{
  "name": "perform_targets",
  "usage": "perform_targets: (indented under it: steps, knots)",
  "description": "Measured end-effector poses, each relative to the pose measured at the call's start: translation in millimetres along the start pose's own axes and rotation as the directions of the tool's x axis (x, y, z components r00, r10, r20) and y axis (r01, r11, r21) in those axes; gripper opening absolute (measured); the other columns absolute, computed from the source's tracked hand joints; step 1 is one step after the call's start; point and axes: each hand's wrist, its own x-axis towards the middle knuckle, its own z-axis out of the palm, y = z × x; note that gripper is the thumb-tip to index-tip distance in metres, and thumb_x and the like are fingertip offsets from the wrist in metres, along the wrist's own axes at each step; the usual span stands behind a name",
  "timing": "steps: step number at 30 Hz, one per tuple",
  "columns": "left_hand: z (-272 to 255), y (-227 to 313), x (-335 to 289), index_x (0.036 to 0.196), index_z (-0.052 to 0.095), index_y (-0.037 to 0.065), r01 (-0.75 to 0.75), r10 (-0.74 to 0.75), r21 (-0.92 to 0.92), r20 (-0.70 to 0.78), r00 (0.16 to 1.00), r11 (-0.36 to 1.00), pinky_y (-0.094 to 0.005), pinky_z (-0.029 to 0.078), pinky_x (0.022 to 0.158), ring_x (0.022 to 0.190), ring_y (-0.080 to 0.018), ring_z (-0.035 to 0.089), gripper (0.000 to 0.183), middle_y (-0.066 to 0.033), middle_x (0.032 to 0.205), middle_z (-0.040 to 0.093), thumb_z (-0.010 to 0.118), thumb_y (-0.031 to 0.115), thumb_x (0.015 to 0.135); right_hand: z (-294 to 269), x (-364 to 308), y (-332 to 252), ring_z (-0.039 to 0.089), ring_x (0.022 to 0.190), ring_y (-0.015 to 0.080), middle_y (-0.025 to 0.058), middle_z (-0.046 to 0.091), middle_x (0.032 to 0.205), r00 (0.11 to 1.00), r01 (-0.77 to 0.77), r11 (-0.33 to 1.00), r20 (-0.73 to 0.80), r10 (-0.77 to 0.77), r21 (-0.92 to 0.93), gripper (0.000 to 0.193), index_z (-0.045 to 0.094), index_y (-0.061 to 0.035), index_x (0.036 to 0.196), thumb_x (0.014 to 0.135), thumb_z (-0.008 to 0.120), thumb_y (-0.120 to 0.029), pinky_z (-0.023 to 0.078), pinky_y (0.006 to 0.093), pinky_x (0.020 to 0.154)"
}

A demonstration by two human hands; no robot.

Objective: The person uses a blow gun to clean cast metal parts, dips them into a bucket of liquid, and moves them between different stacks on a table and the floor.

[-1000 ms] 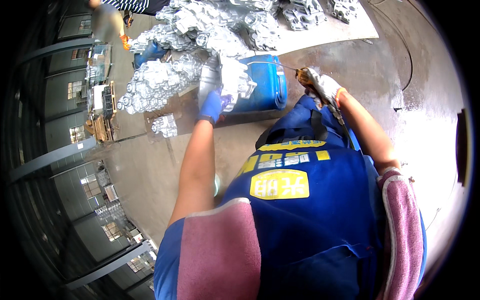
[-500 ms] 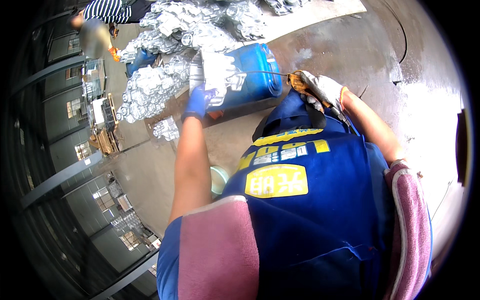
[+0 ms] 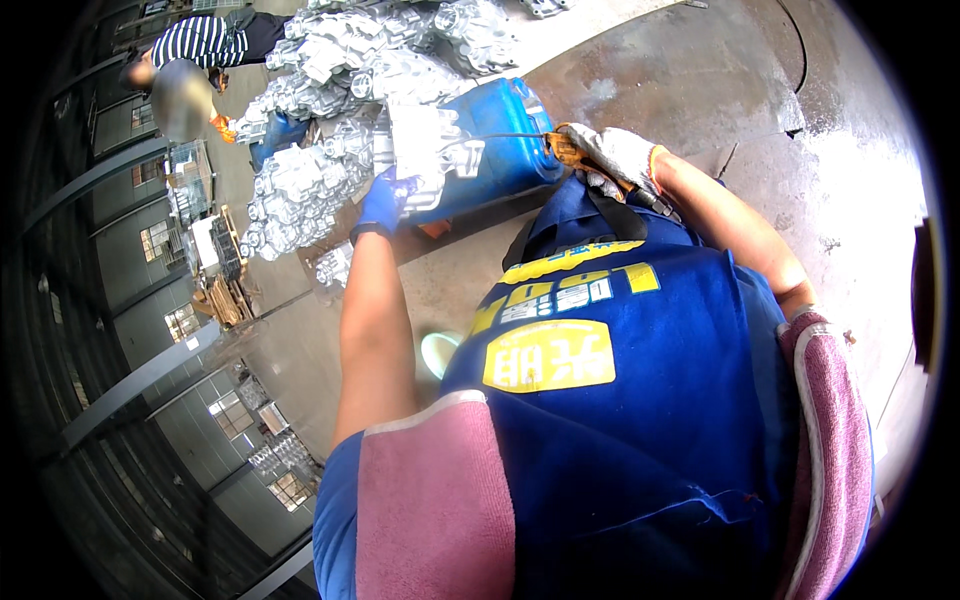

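My left hand, in a blue glove, grips the near edge of a silvery cast metal housing. The housing rests on a blue plastic drum lying on its side. In a white work glove, my right hand is closed around a yellow-orange hand-held power tool. A long thin shaft runs from the tool leftward over the drum to the housing. Glare hides exactly where its tip meets the metal.
Piles of similar castings lie beyond and left of the drum. At the far left, a person in a striped top works with orange gloves. A pale green basin stands by my left forearm. Wooden pallets are farther left.
My right hand and the tool have shifted a little left, closer to the drum and housing. My left hand keeps its hold on the housing. The whole view has shifted slightly.
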Motion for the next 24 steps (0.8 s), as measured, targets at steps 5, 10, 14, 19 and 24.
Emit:
perform_targets:
  steps: [5, 10, 14, 19, 24]
  knots:
    - [-3, -5, 2, 0.109, 0.064, 0.000, 0.015, -0.013, -0.049, 0.034, 0.999, 0.999, -0.0275, 0.050, 0.076, 0.085, -0.0128, 0.060, 0.026, -0.0058, 0.098, 0.067, 0.067, 0.004, 0.084, 5, 1, -4, 0.044, 0.039, 0.0145, 0.0045, 0.050, 0.056, 0.999, -0.002, 0.999, -0.044, 0.001, -0.040, 0.060, 0.057, -0.0050, 0.073, 0.096, 0.038, -0.057, 0.037, 0.0288, 0.037]
    - [6, -3, -5, 0.112, 0.062, -0.002, 0.008, -0.005, -0.104, 0.021, 1.000, 0.995, -0.0275, 0.050, 0.074, 0.086, -0.0127, 0.061, 0.029, -0.0068, 0.098, 0.067, 0.066, 0.006, 0.085, 6, -3, -7, 0.046, 0.039, 0.0164, 0.0052, 0.048, 0.053, 0.994, 0.063, 0.991, -0.086, -0.073, -0.116, 0.063, 0.055, -0.0050, 0.067, 0.096, 0.037, -0.058, 0.039, 0.0298, 0.037]
    - [13, -6, -19, 0.114, 0.059, -0.004, -0.035, 0.037, 0.065, -0.023, 0.999, 0.997, -0.0301, 0.050, 0.074, 0.086, -0.0152, 0.062, 0.031, -0.0102, 0.099, 0.067, 0.065, 0.009, 0.086, -29, -28, -4, 0.043, 0.037, 0.0133, 0.0027, 0.046, 0.053, 0.982, -0.009, 0.954, -0.184, -0.048, -0.298, 0.062, 0.057, -0.0030, 0.074, 0.095, 0.039, -0.059, 0.039, 0.0296, 0.035]
    - [13, 15, -61, 0.125, 0.053, -0.002, -0.119, 0.196, 0.689, -0.035, 0.980, 0.715, -0.0354, 0.049, 0.084, 0.097, -0.0267, 0.064, 0.054, -0.0187, 0.105, 0.067, 0.074, 0.018, 0.079, -51, -95, -18, 0.044, 0.037, 0.0098, 0.0011, 0.046, 0.051, 0.956, 0.050, 0.997, -0.284, -0.067, -0.066, 0.061, 0.058, -0.0027, 0.080, 0.095, 0.039, -0.058, 0.039, 0.0249, 0.036]
    - [72, 20, -45, 0.129, 0.047, 0.000, -0.300, 0.363, 0.292, -0.195, 0.911, 0.908, -0.0342, 0.049, 0.084, 0.097, -0.0264, 0.064, 0.068, -0.0179, 0.103, 0.067, 0.079, 0.029, 0.077, -48, -72, -11, 0.047, 0.037, 0.0132, 0.0028, 0.050, 0.053, 0.975, 0.147, 0.975, -0.144, -0.172, -0.167, 0.065, 0.058, 0.0008, 0.085, 0.095, 0.039, -0.060, 0.043, 0.0279, 0.036]
